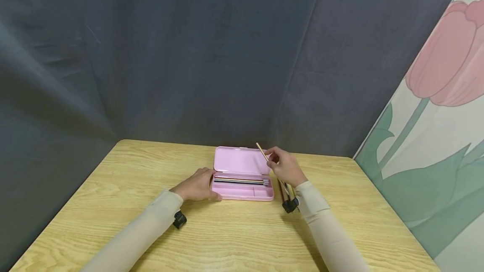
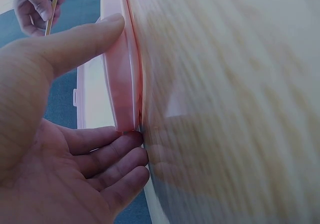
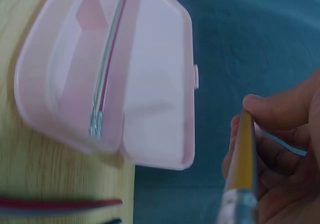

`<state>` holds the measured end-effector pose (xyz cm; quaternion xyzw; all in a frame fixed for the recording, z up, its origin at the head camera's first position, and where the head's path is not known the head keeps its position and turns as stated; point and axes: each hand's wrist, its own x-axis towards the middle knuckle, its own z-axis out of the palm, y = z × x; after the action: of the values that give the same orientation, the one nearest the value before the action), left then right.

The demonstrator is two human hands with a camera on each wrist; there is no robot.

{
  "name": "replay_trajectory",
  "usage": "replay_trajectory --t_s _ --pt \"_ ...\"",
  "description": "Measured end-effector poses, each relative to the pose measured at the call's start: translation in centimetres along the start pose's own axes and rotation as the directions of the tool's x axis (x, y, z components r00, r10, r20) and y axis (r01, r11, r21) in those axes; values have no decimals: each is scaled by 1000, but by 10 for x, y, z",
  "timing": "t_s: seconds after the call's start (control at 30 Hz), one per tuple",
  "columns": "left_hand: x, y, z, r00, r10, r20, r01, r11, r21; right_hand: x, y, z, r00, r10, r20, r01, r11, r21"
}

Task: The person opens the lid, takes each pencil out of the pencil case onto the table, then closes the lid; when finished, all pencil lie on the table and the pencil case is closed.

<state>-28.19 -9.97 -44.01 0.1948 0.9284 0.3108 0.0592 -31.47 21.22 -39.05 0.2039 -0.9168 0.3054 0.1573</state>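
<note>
A pink pencil case (image 1: pixel 242 197) lies on the wooden table with its lid (image 1: pixel 242 160) raised at the back. Several pencils (image 1: pixel 239 181) lie side by side in its long rear compartment. My left hand (image 1: pixel 198 184) holds the case by its left end; in the left wrist view the thumb is on its front wall and the fingers at its end. Between thumb and fingers, my right hand (image 1: pixel 286 167) pinches a yellow pencil (image 3: pixel 244 156) with a silver band, tilted above the right end of the case. Its far part is hidden in that hand.
More loose pencils (image 1: pixel 282 191) lie on the table right of the case, partly under my right wrist. The front of the case has a small divided compartment (image 1: pixel 262 191) at right. A dark curtain (image 1: pixel 211 74) hangs behind the table (image 1: pixel 227 238), with a flower-patterned panel (image 1: pixel 442 137) at right.
</note>
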Motion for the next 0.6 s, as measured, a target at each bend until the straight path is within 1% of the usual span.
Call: replay_trajectory --t_s 0.07,0.23,0.33,0.47,0.6 --pt "0 0 0 1000 2 0 -2 1000 1 -2 6 -4 1000 11 -15 -11 1000 -12" --pt "0 1 -1 1000 -4 1 4 1000 4 -8 22 -17 997 67 -43 -68 997 -23" --pt "0 2 -2 1000 -5 -1 5 1000 4 -14 36 -25 994 100 -54 -102 994 -34" --pt "0 3 -2 1000 -7 0 7 1000 7 -22 55 -34 988 146 -42 -149 987 -64" --pt "-2 3 -2 1000 -15 4 15 1000 14 -30 68 -41 983 182 -32 -184 978 -94"
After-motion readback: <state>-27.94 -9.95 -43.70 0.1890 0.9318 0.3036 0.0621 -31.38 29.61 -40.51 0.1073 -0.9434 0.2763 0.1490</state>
